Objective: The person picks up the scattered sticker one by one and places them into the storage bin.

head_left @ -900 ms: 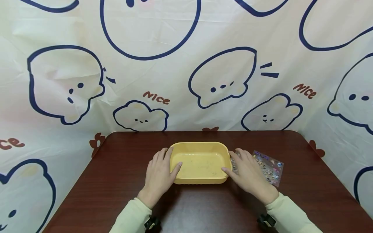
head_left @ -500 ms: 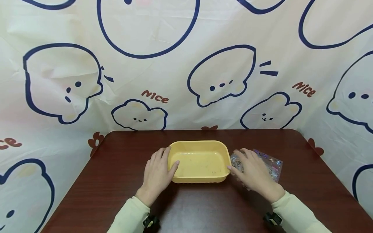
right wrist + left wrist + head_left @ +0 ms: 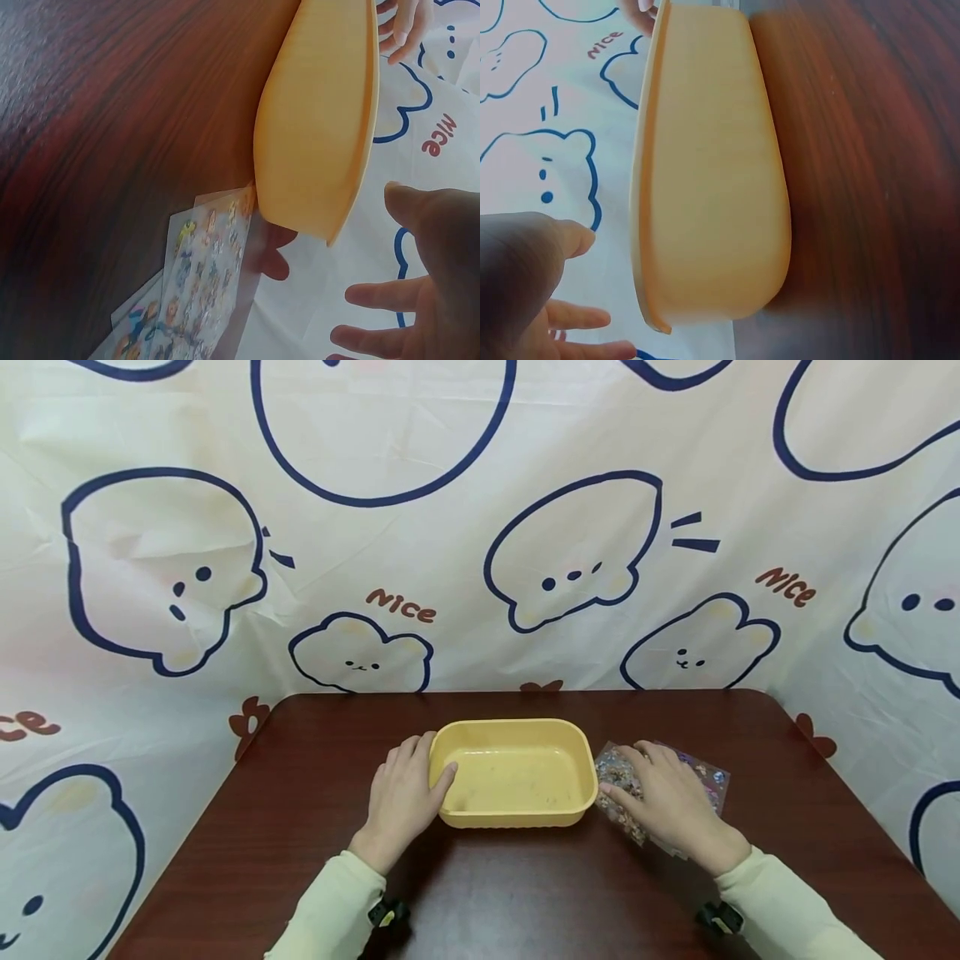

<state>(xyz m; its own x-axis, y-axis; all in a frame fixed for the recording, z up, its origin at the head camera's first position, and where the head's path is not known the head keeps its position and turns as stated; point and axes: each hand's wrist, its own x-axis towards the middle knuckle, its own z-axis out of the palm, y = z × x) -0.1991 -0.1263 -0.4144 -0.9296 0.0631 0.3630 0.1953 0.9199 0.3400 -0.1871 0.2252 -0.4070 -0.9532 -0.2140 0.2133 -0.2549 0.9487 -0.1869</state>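
Note:
A yellow plastic basin (image 3: 517,817) stands upright on the table, its inside showing a few small specks. At its left end is my left hand (image 3: 401,793), fingers extended and thumb over the rim in the head view. The left wrist view shows that thumb (image 3: 574,238) straight, beside the basin's wall (image 3: 712,165). My right hand (image 3: 667,797) hovers over clear sheets with small colourful figures (image 3: 618,781), just right of the basin. Its fingers (image 3: 382,296) are spread and straight in the right wrist view, holding nothing. The sheets (image 3: 202,262) lie overlapping on the table, partly hidden by the hand in the head view.
The dark brown wooden table (image 3: 517,893) extends around the basin on all sides. Behind and beside it hangs a pale cloth (image 3: 450,552) with blue cartoon outlines. A black wrist device (image 3: 720,917) sits below the right sleeve, another (image 3: 388,912) by the left.
My right hand has moved right, off the basin's rim and over the clear sheets, uncovering more of their left part. My left hand has shifted slightly left, its thumb drawn toward the rim.

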